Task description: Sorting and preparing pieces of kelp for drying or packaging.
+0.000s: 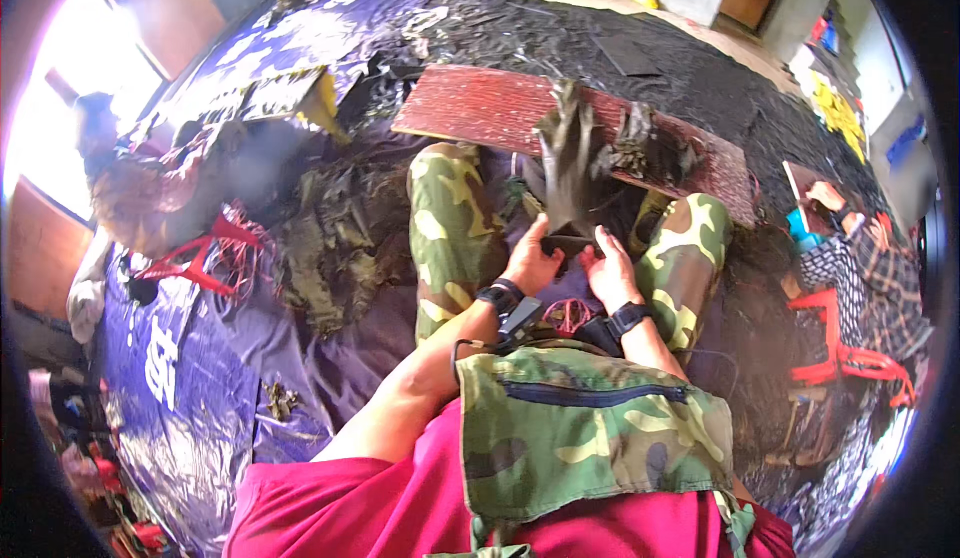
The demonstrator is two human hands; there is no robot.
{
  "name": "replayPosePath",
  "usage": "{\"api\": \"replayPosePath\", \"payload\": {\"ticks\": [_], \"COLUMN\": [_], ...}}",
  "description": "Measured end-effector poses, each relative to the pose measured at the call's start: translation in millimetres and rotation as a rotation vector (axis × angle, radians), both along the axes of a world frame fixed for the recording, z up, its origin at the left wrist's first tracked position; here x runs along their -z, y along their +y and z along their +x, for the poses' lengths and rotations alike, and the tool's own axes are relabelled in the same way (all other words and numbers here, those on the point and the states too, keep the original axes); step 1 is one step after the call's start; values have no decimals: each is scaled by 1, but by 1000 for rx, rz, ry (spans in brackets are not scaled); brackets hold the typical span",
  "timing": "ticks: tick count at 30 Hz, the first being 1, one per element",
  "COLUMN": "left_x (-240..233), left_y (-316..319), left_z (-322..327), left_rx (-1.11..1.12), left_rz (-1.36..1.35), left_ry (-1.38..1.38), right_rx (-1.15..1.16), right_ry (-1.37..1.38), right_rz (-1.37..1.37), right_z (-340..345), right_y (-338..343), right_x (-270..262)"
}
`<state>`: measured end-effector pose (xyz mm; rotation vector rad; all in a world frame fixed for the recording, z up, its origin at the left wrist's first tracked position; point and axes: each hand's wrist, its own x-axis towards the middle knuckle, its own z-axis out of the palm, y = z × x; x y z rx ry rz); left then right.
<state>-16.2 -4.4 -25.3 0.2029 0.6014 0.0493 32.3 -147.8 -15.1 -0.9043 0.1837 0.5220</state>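
Observation:
A long, dark olive-brown leaf (568,160) drapes over the near edge of a red board (480,104) and runs down toward me, blurred at its lower part. Its lower end lies between my left hand (531,264) and my right hand (611,269), with the fingers of both hands bent at its edges. The exact grip is hard to make out. On the board, right of this leaf, sits a crumpled clump of similar dark leaves (645,145). My hands are between my knees, in front of a camouflage apron (600,438).
A heap of dark leaves (330,235) lies to my left, near a red plastic stool (199,258). Pink strings (568,316) lie between my legs. At right, a person (862,273) sits by a red plastic chair (825,333). Purple and black sheeting (217,363) covers the floor.

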Motion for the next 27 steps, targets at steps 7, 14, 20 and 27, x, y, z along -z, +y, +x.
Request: {"api": "replayPosePath", "payload": {"ticks": [7,14,20,27], "left_x": [6,25,34,5], "left_y": [-2,-1,10,7], "left_z": [1,11,8,-1], "left_rx": [-134,-170,-55,144], "left_rz": [204,248,8,155], "left_ry": [133,98,149,-23], "right_rx": [11,80,74,49], "right_ry": [16,-28,75,320], "right_rz": [-68,9,78,91], "right_z": [5,11,8,5], "right_y": [2,-4,1,-2], "right_x": [15,16,14,-8]}}
